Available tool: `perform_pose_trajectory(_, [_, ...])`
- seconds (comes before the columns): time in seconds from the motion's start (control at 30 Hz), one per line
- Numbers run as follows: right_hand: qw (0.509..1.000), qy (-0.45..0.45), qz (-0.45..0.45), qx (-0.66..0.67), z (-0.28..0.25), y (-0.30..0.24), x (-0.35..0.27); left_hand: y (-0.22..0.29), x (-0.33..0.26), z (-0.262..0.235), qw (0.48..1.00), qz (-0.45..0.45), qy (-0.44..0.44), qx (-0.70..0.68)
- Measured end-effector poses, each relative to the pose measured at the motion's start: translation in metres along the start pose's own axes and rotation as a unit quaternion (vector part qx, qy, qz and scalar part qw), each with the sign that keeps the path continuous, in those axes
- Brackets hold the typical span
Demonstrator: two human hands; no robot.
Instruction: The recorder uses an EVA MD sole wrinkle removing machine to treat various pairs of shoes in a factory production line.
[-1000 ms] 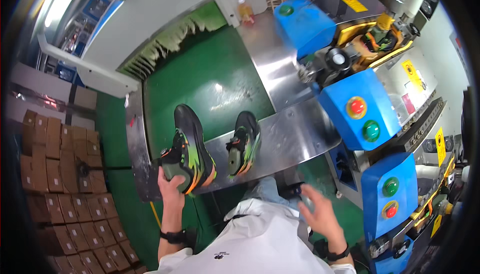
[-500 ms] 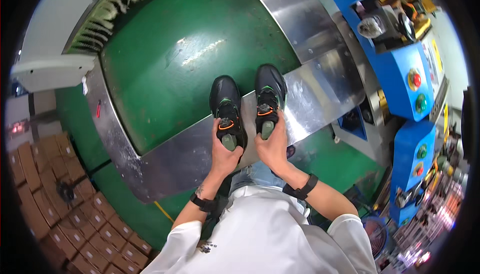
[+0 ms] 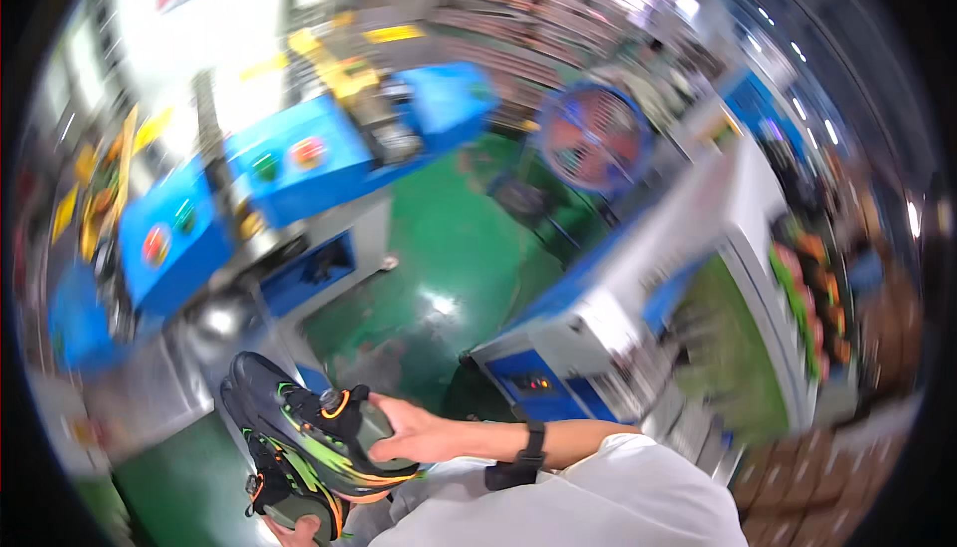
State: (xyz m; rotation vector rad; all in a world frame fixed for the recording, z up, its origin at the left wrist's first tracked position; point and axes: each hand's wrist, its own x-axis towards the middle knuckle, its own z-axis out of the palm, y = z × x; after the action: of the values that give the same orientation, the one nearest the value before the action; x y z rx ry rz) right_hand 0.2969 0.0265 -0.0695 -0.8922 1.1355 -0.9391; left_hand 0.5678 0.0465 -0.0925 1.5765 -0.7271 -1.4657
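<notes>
I hold a pair of black sneakers with green and orange trim at the lower left of the view, side by side with toes pointing up and left. My right hand (image 3: 404, 429) is closed round the heel of the upper sneaker (image 3: 317, 425), thumb by the grey-green piece in its opening. At the lower edge my left hand (image 3: 296, 531), mostly cut off, grips the heel of the other sneaker (image 3: 284, 469), which the upper one partly covers. A black band (image 3: 531, 447) circles my right wrist.
Blue machines (image 3: 299, 163) with red and green buttons stand at the left. A round blue-rimmed fan (image 3: 593, 138) is farther back. A white-and-blue machine (image 3: 598, 338) stands right of the green floor (image 3: 439, 248), with brown cartons (image 3: 817, 477) at lower right. The surroundings are motion-blurred.
The view has swung right, from the metal-edged green surface to the machines and fan. Both sneakers have been lifted off the metal edge, still in my hands.
</notes>
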Motion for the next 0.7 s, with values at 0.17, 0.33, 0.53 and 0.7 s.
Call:
perform_pose_trajectory(0.17, [0.962, 0.247, -0.114, -0.014, -0.111, 0.012, -0.180, 0.028, 0.031, 0.101, 0.844, 0.273, -0.315, 0.337])
perform_pose_trajectory(0.33, [0.864, 0.487, -0.098, 0.084, -0.093, 0.026, -0.401, 0.025, -0.098, 0.249, 0.762, -0.142, -0.627, -0.079])
perform_pose_trajectory(0.53, [0.522, 0.851, 0.038, -0.036, -0.043, 0.068, -0.491, 0.014, -0.204, 0.357, 0.661, -0.232, -0.699, 0.144])
perform_pose_trajectory(0.7, [0.435, 0.897, 0.045, -0.064, -0.102, 0.072, -0.496, -0.026, -0.254, 0.431, 0.598, 0.040, -0.734, 0.319])
